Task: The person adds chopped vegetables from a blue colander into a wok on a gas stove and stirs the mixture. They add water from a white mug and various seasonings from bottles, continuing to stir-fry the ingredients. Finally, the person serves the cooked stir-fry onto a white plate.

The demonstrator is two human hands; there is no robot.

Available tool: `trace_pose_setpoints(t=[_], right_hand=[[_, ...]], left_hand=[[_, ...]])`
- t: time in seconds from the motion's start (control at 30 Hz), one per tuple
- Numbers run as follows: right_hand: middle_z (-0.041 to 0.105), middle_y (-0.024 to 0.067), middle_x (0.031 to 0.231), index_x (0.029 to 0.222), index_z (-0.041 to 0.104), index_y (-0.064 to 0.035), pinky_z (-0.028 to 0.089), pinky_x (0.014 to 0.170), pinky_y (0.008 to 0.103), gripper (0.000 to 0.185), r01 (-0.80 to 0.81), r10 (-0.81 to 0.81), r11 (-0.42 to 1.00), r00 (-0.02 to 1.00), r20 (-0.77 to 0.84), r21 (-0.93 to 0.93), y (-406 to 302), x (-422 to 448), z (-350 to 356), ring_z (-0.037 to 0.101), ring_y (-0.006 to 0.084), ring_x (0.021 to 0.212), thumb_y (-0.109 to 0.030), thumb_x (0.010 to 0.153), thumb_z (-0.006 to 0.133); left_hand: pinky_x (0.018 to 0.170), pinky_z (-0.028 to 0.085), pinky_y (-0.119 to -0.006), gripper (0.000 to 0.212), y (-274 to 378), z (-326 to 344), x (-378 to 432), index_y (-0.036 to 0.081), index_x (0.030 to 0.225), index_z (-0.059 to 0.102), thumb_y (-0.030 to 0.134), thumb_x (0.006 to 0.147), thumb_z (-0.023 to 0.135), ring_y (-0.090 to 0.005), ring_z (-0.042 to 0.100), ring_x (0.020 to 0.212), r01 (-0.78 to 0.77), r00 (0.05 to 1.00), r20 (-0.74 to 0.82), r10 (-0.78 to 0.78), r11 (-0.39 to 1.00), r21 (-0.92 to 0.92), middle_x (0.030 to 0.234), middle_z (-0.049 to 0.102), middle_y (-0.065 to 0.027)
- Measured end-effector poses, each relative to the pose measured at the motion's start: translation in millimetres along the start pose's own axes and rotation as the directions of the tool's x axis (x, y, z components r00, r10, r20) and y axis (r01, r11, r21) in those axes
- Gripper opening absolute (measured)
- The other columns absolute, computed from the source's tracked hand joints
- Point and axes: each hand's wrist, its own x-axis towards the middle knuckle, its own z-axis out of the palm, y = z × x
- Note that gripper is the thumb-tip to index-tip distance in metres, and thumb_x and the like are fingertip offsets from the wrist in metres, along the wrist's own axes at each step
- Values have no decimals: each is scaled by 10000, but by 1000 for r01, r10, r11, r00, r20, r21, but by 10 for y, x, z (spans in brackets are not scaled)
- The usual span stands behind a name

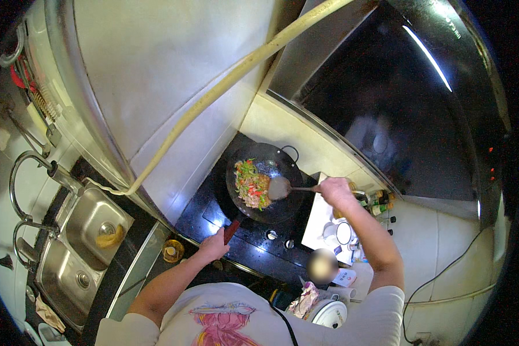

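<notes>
A black wok (285,214) sits on the dark cooktop (246,242), with a small loop handle (290,151) on its far rim. My left hand (215,246) grips its reddish-brown long handle (232,231). Inside, sliced meat with green and red pepper strips (253,186) lies heaped on the left side. My right hand (335,192) holds a wok spatula (279,188) by its handle, reaching in from the right. The spatula's broad metal blade is in the wok, against the right edge of the food.
A dark range hood (415,129) slopes over the right side. A yellowish hose (207,97) crosses above the cooktop. Right of the wok, a white surface (313,225) holds a white mug (344,233) and bottles (378,209). A double steel sink (69,277) lies left.
</notes>
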Motion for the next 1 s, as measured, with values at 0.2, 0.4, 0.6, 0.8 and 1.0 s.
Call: trace_pose_setpoints(t=[0.2, 0.4, 0.6, 0.8, 1.0], right_hand=[[683, 41, 763, 1124, 679, -296, 503, 577, 304, 322, 122, -254, 891, 933, 257, 437, 383, 225, 458, 624, 160, 623, -275, 804, 666], [553, 1, 561, 1215, 628, -208, 364, 373, 254, 315, -114, -250, 440, 937, 243, 891, -97, 305, 291, 445, 92, 404, -264, 905, 607], [536, 1, 564, 1260, 591, -210, 369, 373, 261, 329, -173, -83, 384, 972, 221, 907, 47, 322, 100, 434, 101, 402, -239, 936, 541], [686, 82, 964, 1102, 679, -290, 519, 789, 429, 274, 61, -33, 885, 997, -69, 462, -501, 247, 161, 652, 291, 920, -248, 847, 585], [692, 78, 973, 988, 717, -293, 534, 763, 398, 219, 30, -51, 981, 993, 110, 190, 7, -56, 54, 665, 286, 895, -265, 816, 585]], left_hand=[[898, 467, -464, 772, 90, -27, -23, 69, 1422, 261, 268, 787, 651, -390, 602, 1021, 17, 999, 31, -17, 1000, 15, 1113, 613, -235], [897, 468, -463, 765, 32, -53, -42, 68, 1427, 256, 255, 793, 641, -390, 603, 1020, 14, 1000, 18, -14, 1000, -1, 1114, 612, -238], [889, 472, -468, 750, 78, -72, -36, 62, 1420, 267, 246, 792, 633, -389, 607, 1013, 21, 999, 46, -20, 1000, -20, 1102, 612, -244], [887, 474, -467, 729, -12, -20, 4, 64, 1405, 285, 251, 794, 636, -385, 609, 1012, 5, 1000, 7, -5, 1000, -18, 1113, 610, -234], [898, 464, -477, 713, 58, -26, -11, 64, 1391, 292, 247, 793, 635, -397, 599, 1025, 33, 999, 33, -33, 999, 1, 1116, 609, -234]])
